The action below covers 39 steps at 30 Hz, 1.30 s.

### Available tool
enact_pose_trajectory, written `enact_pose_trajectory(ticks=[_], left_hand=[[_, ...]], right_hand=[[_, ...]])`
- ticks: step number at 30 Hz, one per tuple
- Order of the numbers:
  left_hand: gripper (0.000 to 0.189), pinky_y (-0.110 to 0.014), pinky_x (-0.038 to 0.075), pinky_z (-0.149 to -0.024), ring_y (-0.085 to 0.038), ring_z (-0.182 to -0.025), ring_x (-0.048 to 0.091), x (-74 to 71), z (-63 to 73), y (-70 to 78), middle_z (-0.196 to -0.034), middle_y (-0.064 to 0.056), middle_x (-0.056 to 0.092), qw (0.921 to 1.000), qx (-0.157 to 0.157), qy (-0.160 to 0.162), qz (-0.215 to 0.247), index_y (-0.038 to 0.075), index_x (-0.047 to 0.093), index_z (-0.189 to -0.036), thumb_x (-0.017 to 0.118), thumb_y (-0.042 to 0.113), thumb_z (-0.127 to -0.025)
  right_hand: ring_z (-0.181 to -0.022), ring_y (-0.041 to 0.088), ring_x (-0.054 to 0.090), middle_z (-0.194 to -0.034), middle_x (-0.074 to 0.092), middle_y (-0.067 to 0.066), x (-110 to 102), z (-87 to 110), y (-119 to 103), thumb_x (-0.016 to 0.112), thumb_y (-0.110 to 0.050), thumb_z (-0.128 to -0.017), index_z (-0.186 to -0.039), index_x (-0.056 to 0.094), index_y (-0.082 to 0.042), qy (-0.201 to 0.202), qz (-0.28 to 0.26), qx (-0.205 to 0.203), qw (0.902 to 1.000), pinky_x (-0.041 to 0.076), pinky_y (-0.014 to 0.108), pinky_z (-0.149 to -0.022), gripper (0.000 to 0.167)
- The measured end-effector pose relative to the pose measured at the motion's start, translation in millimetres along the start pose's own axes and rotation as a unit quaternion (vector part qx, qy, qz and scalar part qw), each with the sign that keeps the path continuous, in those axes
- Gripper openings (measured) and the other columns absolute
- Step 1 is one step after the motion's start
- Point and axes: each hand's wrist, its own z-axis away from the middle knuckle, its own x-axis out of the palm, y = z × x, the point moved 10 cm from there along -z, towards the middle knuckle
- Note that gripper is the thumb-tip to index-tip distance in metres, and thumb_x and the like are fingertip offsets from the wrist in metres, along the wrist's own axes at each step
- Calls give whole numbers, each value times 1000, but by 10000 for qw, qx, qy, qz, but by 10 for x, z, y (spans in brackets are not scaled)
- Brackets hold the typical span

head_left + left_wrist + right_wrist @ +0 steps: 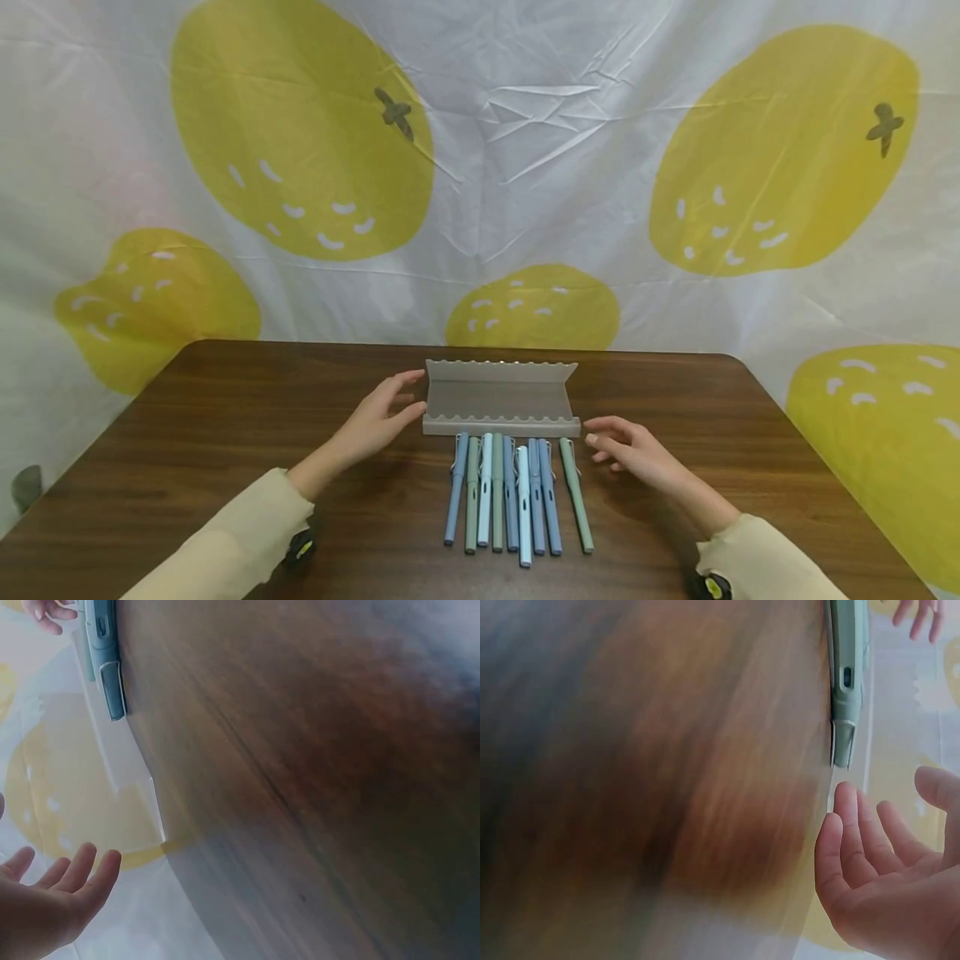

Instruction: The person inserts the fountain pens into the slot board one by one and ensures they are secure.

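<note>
A translucent grey plastic pen holder (498, 401) with scalloped edges stands on the table. In front of it lie several pens with clips in a rough row: a blue pen (456, 492) at the left, a pale blue pen (524, 508) set lower, and a green pen (576, 496) apart at the right. My left hand (380, 421) is at the holder's left end, its fingertips right at the edge, fingers spread and nothing in them. Beyond the holder's right front corner is my right hand (632, 450), relaxed and holding nothing, its fingers loosely bent near the green pen.
The dark brown wooden table (247, 417) ends in a rounded edge at the back. Behind it hangs a white cloth (540, 183) printed with yellow lemons. A small dark object (27, 488) shows at the far left, beside the table.
</note>
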Motion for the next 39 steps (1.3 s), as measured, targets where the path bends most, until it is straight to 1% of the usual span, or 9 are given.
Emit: enact_pose_trajectory(ticks=[6, 11, 15, 18, 21, 26, 30, 35, 39], left_hand=[[47, -50, 39, -83, -36, -111, 43, -13, -72, 37, -123, -17, 41, 9994, 114, 253, -199, 7, 37, -131, 53, 22, -89], [45, -49, 40, -81, -34, -109, 43, -42, -135, 51, -123, -17, 42, 9970, 221, 548, -491, 4, 41, -128, 54, 21, -88], [40, -49, 41, -79, -35, -105, 45, -87, -161, 84, -120, -18, 45, 9935, 355, 852, -664, 0, 47, -123, 55, 18, -88], [37, -47, 41, -78, -35, -103, 46, -114, -180, 99, -118, -17, 47, 9905, 397, 1039, -807, 0, 49, -120, 55, 17, -88], [36, -45, 40, -79, -33, -102, 48, -123, -210, 96, -117, -17, 48, 9889, 377, 1136, -882, 1, 49, -120, 54, 17, -88], [35, -46, 39, -81, -34, -100, 49, -111, -287, 70, -115, -19, 49, 9883, 333, 1199, -885, 2, 49, -120, 54, 15, -88], [34, -45, 40, -81, -33, -99, 50, -102, -347, 45, -115, -18, 49, 9883, 235, 1267, -814, 2, 49, -120, 52, 14, -88], [31, -42, 41, -81, -31, -97, 54, -83, -413, 37, -114, -18, 51, 9891, 47, 1329, -633, 0, 50, -118, 50, 12, -89], [29, -40, 43, -79, -30, -96, 55, -67, -472, 23, -111, -17, 54, 9894, -132, 1349, -524, -2, 51, -116, 49, 12, -90]], right_hand=[[-77, 24, 58, -98, 59, 17, 105, -42, -56, 55, -21, -88, -119, 46, 6, -198, 184, -185, 9995, 47, 34, -61, 42], [-67, 21, 55, -86, 59, 10, 180, -72, -86, 58, -14, -85, -116, 49, 6, -272, 399, -363, 9982, 44, 28, -54, 38], [-60, 18, 51, -78, 58, 7, 216, -95, -126, 58, -8, -82, -113, 53, 5, -199, 744, -509, 9957, 42, 25, -50, 33], [-57, 16, 51, -77, 58, 4, 227, -106, -142, 59, -8, -81, -111, 55, 3, -94, 1083, -514, 9927, 42, 26, -50, 32], [-55, 14, 51, -76, 56, 2, 254, -116, -153, 61, -13, -81, -109, 56, 2, -83, 1330, -491, 9899, 41, 26, -49, 32], [-54, 12, 50, -74, 53, 1, 296, -125, -181, 64, -20, -80, -109, 55, 2, -125, 1493, -533, 9873, 38, 25, -46, 37], [-53, 11, 47, -75, 52, 1, 297, -125, -211, 65, -19, -79, -108, 56, 2, -86, 1599, -628, 9851, 37, 25, -46, 37], [-52, 9, 44, -75, 52, -1, 301, -127, -234, 67, -17, -78, -105, 56, 0, -16, 1905, -805, 9784, 38, 25, -48, 33], [-54, 10, 44, -71, 50, -1, 319, -131, -231, 67, -17, -78, -105, 56, 0, -101, 1946, -813, 9775, 38, 26, -49, 34]])
